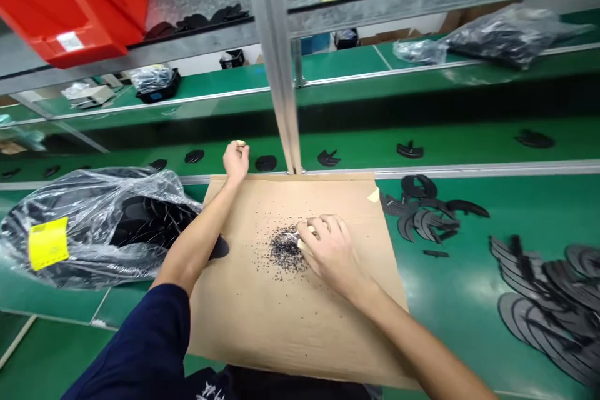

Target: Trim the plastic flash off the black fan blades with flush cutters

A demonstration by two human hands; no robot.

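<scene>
My left hand (235,160) reaches to the far edge of a brown cardboard sheet (262,312), fingers curled shut beside a black curved part (265,163) on the green conveyor belt; whether it holds anything is unclear. My right hand (328,247) rests on the cardboard, fingers closed round a small metal tool (294,237) whose tip pokes out to the left. A heap of tiny black shavings (285,251) lies right beside that hand.
A clear plastic bag of black parts (94,225) with a yellow label lies at left. Loose black curved parts lie at right (424,215) and far right (548,300). A metal post (276,75) rises behind the cardboard. Red bin (75,0) on the upper shelf.
</scene>
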